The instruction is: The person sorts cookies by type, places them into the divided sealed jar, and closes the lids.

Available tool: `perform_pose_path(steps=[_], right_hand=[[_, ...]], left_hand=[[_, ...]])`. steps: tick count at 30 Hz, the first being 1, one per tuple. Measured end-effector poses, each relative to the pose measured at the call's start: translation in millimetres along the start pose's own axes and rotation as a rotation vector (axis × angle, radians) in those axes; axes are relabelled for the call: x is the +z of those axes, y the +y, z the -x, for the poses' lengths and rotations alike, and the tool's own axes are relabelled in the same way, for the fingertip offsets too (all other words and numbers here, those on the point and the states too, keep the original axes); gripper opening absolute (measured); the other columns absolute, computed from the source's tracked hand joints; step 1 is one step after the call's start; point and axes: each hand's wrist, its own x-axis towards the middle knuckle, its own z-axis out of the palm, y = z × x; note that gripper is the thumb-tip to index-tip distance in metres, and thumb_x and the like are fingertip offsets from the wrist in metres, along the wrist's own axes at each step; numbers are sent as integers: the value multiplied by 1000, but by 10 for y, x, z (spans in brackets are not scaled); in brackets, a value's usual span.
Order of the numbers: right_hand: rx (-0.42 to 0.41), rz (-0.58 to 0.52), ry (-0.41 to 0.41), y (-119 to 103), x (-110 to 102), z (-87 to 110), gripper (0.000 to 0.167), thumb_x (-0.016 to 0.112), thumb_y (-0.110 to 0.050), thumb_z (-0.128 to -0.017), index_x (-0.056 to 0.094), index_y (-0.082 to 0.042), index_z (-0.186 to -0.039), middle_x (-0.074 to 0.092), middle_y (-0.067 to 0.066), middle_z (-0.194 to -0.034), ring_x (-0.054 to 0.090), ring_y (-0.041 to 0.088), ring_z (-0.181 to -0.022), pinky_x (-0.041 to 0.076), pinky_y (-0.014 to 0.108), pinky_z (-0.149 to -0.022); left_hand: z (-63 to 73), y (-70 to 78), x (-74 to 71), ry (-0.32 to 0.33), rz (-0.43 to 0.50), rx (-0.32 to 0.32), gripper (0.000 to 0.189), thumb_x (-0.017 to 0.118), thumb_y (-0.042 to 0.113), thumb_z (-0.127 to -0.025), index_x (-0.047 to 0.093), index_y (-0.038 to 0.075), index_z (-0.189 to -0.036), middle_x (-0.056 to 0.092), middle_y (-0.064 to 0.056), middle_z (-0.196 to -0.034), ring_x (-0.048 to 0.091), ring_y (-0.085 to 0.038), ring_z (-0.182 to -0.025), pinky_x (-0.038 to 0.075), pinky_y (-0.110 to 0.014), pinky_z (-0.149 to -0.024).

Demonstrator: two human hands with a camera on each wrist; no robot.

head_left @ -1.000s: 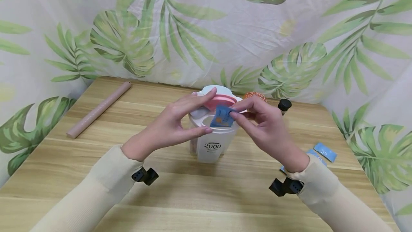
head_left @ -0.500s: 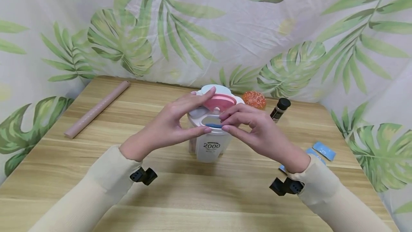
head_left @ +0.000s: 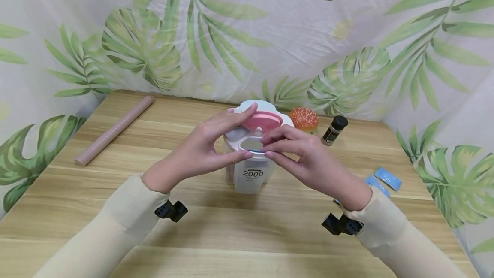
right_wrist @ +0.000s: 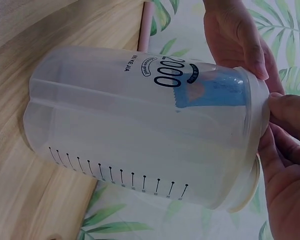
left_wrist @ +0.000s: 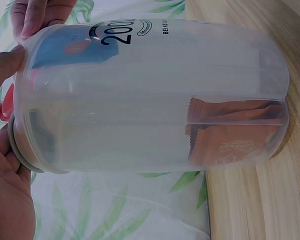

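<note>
A translucent storage container marked 2000 stands upright on the wooden table, its pink flap lid raised above an oval opening. My left hand holds the top, thumb on the front rim and fingers across to the raised lid. At the opening's right side, my right hand pinches the upper edge of a blue packet. Most of that packet hangs inside the front compartment, seen through the wall in both wrist views. Low in another compartment sit brown packets, visible in the left wrist view.
Several blue packets lie to the right, partly behind the right wrist. Behind the right hand are a sprinkle-topped bun and a black-capped bottle. A pink tube lies at the left. A leaf-print cloth hangs behind the table.
My right hand has lowered the blue packet from above the opening into it, leaving just a thin blue edge at the rim in the head view. My left hand has stayed in place.
</note>
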Motion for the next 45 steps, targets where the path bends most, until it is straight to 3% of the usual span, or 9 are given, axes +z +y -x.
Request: perform_pose_path(steps=[8,17,24,28,32,35,41,45], right_hand=[[-60,15,27,22,14,29,20,77,7,-89,81,-4,-105,73,11,-117,72,22,-105,62,25,-85],[-114,-11,78,39,-12,60,28,76,11,-87,79,-2,-111,75,13,-117,73,23,-107,57,15,-92],[-40,-167,179,67,-146,197,21,71,15,-90,76,5,-108,75,16,-109,72,9,-107,61,17,-90],[-5,-231,237,166,-259,355,14,67,13,-94,74,10,-106,76,11,-108,70,5,-105,61,16,-90],[85,-174,247,306,-357,570,16,65,15,-94,74,9,-106,76,-3,-108,70,1,-100,60,13,-86],[241,-49,195,394,-435,759,19,66,11,-96,76,1,-109,75,-12,-107,69,-4,-97,59,11,-82],[588,138,-29,549,-548,1141,17,66,-11,-103,75,-7,-118,78,6,-110,67,-4,-95,61,18,-77],[685,207,-116,696,-536,1416,18,70,-13,-101,74,-2,-115,78,7,-103,69,4,-89,60,23,-71]], left_hand=[[-4,14,-7,8,0,10,83,87,14,-86,46,11,-159,68,-5,-145,60,-23,-133,32,-47,-131],[9,17,-8,-11,-16,-19,83,87,18,-88,45,13,-159,66,-2,-147,58,-22,-138,30,-46,-132],[9,18,-3,-12,-18,-28,83,87,19,-87,46,13,-159,64,-2,-150,56,-22,-142,30,-46,-132],[12,11,0,-8,-18,-32,83,87,19,-87,47,13,-159,65,-2,-149,56,-22,-142,29,-45,-132],[13,5,-3,-5,-21,-33,82,87,18,-87,47,13,-158,66,-2,-148,56,-23,-142,29,-46,-132],[15,10,-8,-6,-18,-31,83,87,18,-86,47,13,-158,66,-3,-147,56,-23,-141,30,-46,-132],[23,3,-8,-5,-18,-28,83,88,19,-86,47,12,-158,65,-3,-148,56,-22,-141,30,-46,-132],[18,12,-14,-6,-20,-20,83,88,19,-86,47,11,-158,65,-3,-148,56,-22,-141,30,-47,-132]])
